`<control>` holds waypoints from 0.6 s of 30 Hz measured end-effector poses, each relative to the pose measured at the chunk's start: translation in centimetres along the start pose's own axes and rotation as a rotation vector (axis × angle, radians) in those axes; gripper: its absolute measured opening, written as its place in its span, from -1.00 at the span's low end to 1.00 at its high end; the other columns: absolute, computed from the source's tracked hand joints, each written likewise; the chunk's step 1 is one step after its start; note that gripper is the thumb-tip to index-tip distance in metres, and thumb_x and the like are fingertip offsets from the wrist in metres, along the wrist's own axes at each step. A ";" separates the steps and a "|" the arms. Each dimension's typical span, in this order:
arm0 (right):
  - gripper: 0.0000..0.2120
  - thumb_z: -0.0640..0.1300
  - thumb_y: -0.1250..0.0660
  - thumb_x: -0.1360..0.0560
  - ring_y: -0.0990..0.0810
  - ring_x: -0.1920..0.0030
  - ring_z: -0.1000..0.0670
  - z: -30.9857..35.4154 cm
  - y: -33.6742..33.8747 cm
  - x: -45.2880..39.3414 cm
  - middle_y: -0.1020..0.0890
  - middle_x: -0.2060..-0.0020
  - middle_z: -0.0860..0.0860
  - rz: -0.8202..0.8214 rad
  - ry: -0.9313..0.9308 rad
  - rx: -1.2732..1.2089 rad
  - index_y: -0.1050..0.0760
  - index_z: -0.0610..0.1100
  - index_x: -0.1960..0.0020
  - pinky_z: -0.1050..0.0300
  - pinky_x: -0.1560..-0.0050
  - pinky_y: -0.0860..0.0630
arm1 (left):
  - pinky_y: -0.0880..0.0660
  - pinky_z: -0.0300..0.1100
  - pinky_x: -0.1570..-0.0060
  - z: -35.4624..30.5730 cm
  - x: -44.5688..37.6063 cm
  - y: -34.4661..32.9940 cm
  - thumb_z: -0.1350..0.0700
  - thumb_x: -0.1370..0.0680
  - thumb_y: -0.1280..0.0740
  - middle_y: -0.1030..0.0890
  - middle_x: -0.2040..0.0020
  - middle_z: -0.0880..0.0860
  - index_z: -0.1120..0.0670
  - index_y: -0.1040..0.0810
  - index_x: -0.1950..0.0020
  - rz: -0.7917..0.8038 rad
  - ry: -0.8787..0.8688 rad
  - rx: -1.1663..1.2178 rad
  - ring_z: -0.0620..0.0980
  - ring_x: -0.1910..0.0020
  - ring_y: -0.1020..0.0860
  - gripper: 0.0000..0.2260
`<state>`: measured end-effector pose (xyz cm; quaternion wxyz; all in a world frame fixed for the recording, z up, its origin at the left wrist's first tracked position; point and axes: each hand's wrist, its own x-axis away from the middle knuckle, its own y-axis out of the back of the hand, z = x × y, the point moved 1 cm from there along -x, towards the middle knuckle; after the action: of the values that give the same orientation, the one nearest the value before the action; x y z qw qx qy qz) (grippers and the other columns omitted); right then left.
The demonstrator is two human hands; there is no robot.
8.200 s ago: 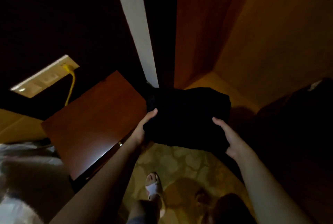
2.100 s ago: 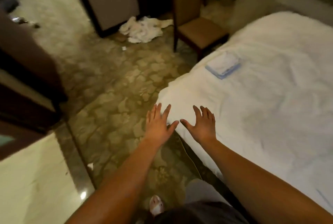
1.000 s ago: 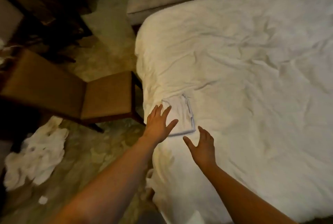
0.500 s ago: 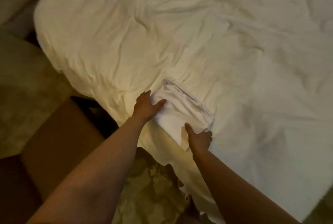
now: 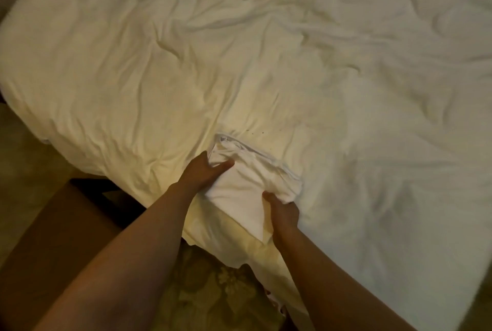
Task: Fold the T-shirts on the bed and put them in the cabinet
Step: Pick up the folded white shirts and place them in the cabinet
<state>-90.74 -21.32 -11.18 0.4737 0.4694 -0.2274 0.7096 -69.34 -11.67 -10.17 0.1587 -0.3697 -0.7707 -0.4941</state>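
- Sitting at the lower left of the frame: a brown chair seat (image 5: 53,226), dim, its far edge close against the side of the bed.
- Showing at the left edge and along the bottom centre: patterned floor (image 5: 221,293), yellowish and leaf-marked, between chair and bed.
- Reaching up from the bottom left: a bare forearm ending in the left hand (image 5: 202,172), just left of centre; thumb laid across the top of the folded cloth, fingers tucked under its left edge, so gripping the T-shirt from that side.
- Lying at centre, slightly below the middle of the frame: a folded white T-shirt (image 5: 247,184), a flat packet on the near edge of the bed, its stacked layers visible along the upper right side, its near corner hanging a little past the mattress edge.
- Coming up from the bottom centre-right: the second bare forearm and the right hand (image 5: 283,212); thumb on top, fingers curled around the near right corner of the T-shirt, clamping it.
- Filling the whole upper and right part of the frame: the bed (image 5: 346,77) with a white, heavily creased cover; a few tiny dark specks just above the T-shirt.
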 end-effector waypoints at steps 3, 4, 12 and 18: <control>-0.45 -0.08 -0.48 -0.44 -0.50 0.02 -0.05 0.5 0.6 0.6 -0.56 -0.08 -0.06 0.060 -0.037 -0.029 -0.43 -0.20 -0.37 0.01 -0.07 -0.46 | -0.40 -0.11 -0.14 -0.5 -0.8 0.5 -0.41 -0.34 -0.43 -0.49 -0.41 0.15 0.13 -0.41 -0.45 0.131 0.145 -0.040 0.15 -0.32 -0.48 -0.14; -0.47 -0.09 -0.48 -0.44 -0.51 0.07 -0.02 0.8 0.9 0.8 -0.56 -0.01 -0.02 0.080 -0.038 -0.027 -0.45 -0.19 -0.35 0.03 -0.03 -0.46 | -0.43 -0.07 -0.19 -0.7 -0.9 0.9 -0.40 -0.33 -0.45 -0.48 -0.41 0.17 0.16 -0.40 -0.46 0.177 0.186 -0.024 0.16 -0.31 -0.49 -0.10; -0.59 -0.13 -0.51 -0.41 -0.57 0.04 0.02 4.7 8.2 2.8 -0.59 0.08 0.09 0.153 0.094 -0.006 -0.53 -0.05 -0.23 0.06 -0.05 -0.51 | -0.44 0.12 -0.34 -3.2 5.1 -0.4 -0.31 -0.18 -0.61 -0.60 -0.30 0.09 0.10 -0.35 -0.52 0.543 0.294 0.522 0.15 -0.22 -0.60 0.03; -0.62 -0.14 -0.52 -0.40 -0.60 0.00 -0.03 11.3 20.6 7.6 -0.63 0.00 0.03 0.136 0.153 -0.070 -0.53 -0.02 -0.18 0.09 0.07 -0.53 | -0.49 0.15 -0.28 -16.0 11.9 -3.2 -0.13 -0.28 -0.60 -0.67 -0.19 0.12 0.09 -0.48 -0.39 0.551 0.140 0.585 0.16 -0.16 -0.64 -0.25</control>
<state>-104.70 -35.71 3.21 0.4567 0.3806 -0.2465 0.7653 -81.65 -21.54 2.42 0.4359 -0.4668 -0.7383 -0.2169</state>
